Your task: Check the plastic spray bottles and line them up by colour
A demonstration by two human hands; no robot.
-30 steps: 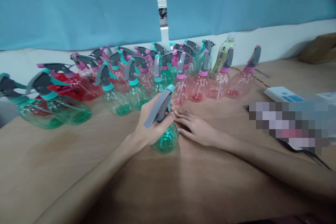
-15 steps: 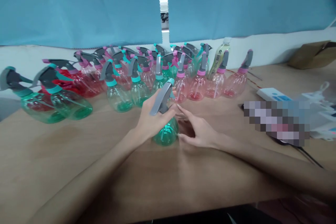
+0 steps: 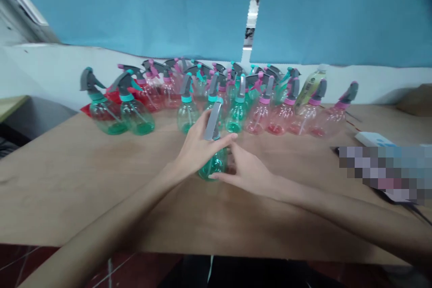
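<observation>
A clear green spray bottle (image 3: 219, 164) with a grey trigger head is held upright between both hands at the middle of the table. My left hand (image 3: 195, 146) is wrapped around its neck from the left, thumb stretched across to the right below the head. From the right, my right hand (image 3: 248, 168) grips the bottle's body, its thumb lying across the front low down; its other fingers are partly hidden behind. Just beyond stands a row of similar bottles, among them a green one (image 3: 235, 118) and a pink one (image 3: 259, 117).
Two green spray bottles (image 3: 137, 117) stand at the left beside red plastic (image 3: 86, 109). A labelled drink bottle (image 3: 311, 85) rises behind the pink ones. On the right lie a white box (image 3: 374, 139) and a blurred-out flat object (image 3: 374, 166). The wooden table's (image 3: 162, 229) front edge is near me.
My view has swung left, so the table's left end shows. The right hand has closed in on the bottle's body, its thumb now across the front. My left thumb has straightened out.
</observation>
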